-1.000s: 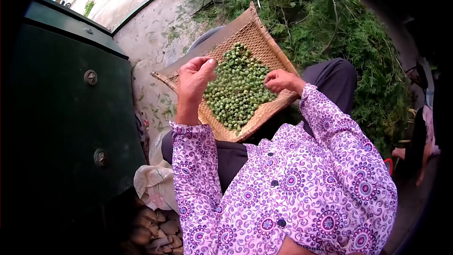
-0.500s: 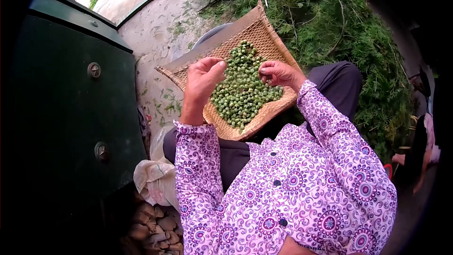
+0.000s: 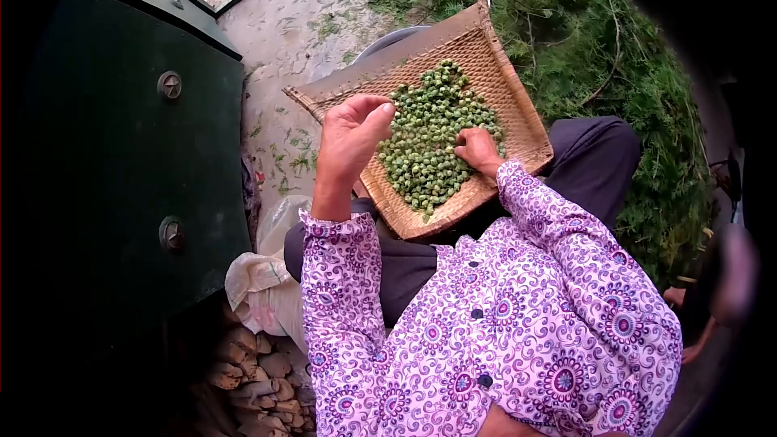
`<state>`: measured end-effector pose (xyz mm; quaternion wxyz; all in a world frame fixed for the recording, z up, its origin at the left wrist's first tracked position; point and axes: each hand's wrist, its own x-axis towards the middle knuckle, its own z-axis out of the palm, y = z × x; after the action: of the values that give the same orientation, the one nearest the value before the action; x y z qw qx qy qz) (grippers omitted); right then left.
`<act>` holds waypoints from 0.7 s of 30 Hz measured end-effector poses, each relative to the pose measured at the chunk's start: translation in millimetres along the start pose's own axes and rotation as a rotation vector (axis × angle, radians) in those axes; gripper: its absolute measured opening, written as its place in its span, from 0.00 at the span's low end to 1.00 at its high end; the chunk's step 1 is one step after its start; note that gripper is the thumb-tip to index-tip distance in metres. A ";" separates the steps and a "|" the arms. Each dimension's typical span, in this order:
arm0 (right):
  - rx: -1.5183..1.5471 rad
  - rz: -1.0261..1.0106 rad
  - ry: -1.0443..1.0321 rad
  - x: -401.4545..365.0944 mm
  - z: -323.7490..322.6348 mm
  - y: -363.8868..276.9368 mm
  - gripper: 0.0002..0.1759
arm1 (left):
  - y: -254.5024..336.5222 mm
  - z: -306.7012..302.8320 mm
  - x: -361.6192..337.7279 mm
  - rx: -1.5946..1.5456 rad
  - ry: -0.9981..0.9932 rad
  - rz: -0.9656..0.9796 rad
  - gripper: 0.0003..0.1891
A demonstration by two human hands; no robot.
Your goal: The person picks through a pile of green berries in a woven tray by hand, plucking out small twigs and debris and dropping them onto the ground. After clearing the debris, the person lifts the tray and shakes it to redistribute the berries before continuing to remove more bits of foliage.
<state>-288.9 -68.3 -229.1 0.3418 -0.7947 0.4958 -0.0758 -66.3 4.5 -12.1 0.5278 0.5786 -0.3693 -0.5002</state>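
Observation:
A woven winnowing basket (image 3: 518, 85) lies tilted across my lap, with a heap of small round green cones (image 3: 425, 166) spread over its middle. Above the left part of the heap, my left hand (image 3: 352, 142) is raised, thumb pressed to the bent fingers. Whatever is in that pinch, if anything, is too small to make out. My right hand (image 3: 479, 148) is down at the right part of the heap, fingers curled in and touching the cones. Its fingertips are partly hidden, so what they grip does not show.
Cut green branches (image 3: 583, 48) pile up beyond and right of the basket. A dark green cabinet (image 3: 121, 154) stands on the left. A whitish sack (image 3: 263, 291) and broken wood pieces (image 3: 255, 380) lie at lower left. Part of another person (image 3: 732, 275) shows blurred at the right edge.
My right hand has dropped from above the basket onto the heap of cones. My left hand keeps its raised pinch. The view has shifted slightly, and the blurred person at right has moved.

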 end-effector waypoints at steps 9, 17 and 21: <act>0.082 0.134 0.001 6.3 5.7 -4.8 0.11 | -3.0 -1.1 1.7 0.066 0.001 -0.008 0.09; 0.175 0.120 -0.026 11.3 16.1 3.6 0.11 | -4.2 1.4 1.8 0.115 0.017 -0.019 0.09; 0.885 0.471 -0.305 7.4 -10.2 12.0 0.06 | -3.8 0.3 1.5 0.111 0.018 0.008 0.09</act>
<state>-298.7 -82.6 -230.4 0.7208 -0.4433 0.5263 -0.0826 -66.6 3.6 -16.1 0.5005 0.6098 -0.3941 -0.4715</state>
